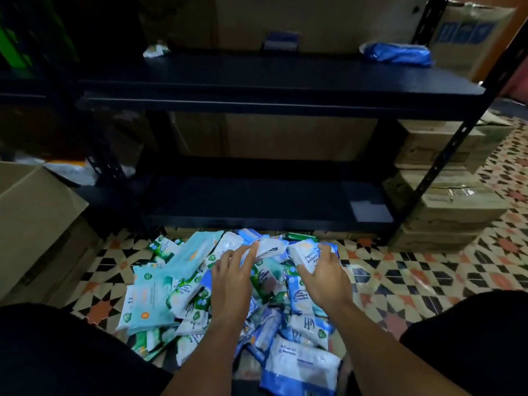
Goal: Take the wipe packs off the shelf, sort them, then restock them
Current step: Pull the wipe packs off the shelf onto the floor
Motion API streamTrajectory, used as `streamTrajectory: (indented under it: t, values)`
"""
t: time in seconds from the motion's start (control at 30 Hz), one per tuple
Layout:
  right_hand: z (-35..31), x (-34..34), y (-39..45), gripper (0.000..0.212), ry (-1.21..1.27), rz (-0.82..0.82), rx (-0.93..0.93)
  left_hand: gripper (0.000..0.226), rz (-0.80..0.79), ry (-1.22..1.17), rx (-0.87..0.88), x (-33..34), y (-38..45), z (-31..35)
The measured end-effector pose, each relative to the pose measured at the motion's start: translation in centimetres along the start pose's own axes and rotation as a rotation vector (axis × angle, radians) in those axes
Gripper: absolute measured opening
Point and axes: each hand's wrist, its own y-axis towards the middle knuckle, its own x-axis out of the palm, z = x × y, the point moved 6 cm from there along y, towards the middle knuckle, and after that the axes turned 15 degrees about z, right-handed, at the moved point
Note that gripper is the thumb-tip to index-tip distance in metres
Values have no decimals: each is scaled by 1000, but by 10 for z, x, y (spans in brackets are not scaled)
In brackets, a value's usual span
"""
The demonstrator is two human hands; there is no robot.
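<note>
Patterned tile floor point(414, 281), dim storeroom. Heap of wipe packs point(228, 295) spread on floor at 6 o'clock, just in front of black shelf point(271, 92). Left hand point(233, 270) over heap's middle, fingers curled on white pack point(271, 248). Right hand point(323, 271) just at 3 o'clock of left, apart from it, pinching another pack point(304, 252) with printed text. Green pack point(154, 51) and blue bundle point(397, 54) on upper shelf board, at 11 and 1 o'clock. Cardboard boxes point(448, 195) stacked at 3 o'clock; open box point(34, 218) at 9 o'clock.
</note>
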Motion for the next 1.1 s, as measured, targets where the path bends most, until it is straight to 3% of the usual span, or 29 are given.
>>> streamTrajectory:
  t: [0.2,0.3,0.37,0.4,0.63,0.67,0.77,0.87,0.97,1.03,1.1]
  values:
    - [33,-2,11,77,112,108,186,97,-70,-152,82,29,4,42]
    - [53,10,16,123,124,-35,243,65,-300,-416,61,50,2,54]
    - [64,20,12,156,-17,-251,259,62,-572,-575,35,65,-7,59]
    - [69,24,9,163,-68,-337,271,61,-614,-590,51,70,-8,59]
    - [99,38,22,180,54,-460,308,53,-546,-399,110,85,11,51]
    - [99,39,23,174,160,-468,322,51,-525,-371,111,85,16,51]
    - [92,34,37,121,365,-440,297,45,-417,-293,152,81,37,57]
    - [76,21,56,137,186,-360,152,35,-246,-317,181,64,73,68]
    - [46,-15,87,87,121,-142,18,16,4,-318,259,35,116,83]
    - [19,-53,112,48,113,65,-80,15,156,-315,297,10,151,96]
    - [-12,-98,132,27,134,292,-190,18,288,-322,351,-19,189,112]
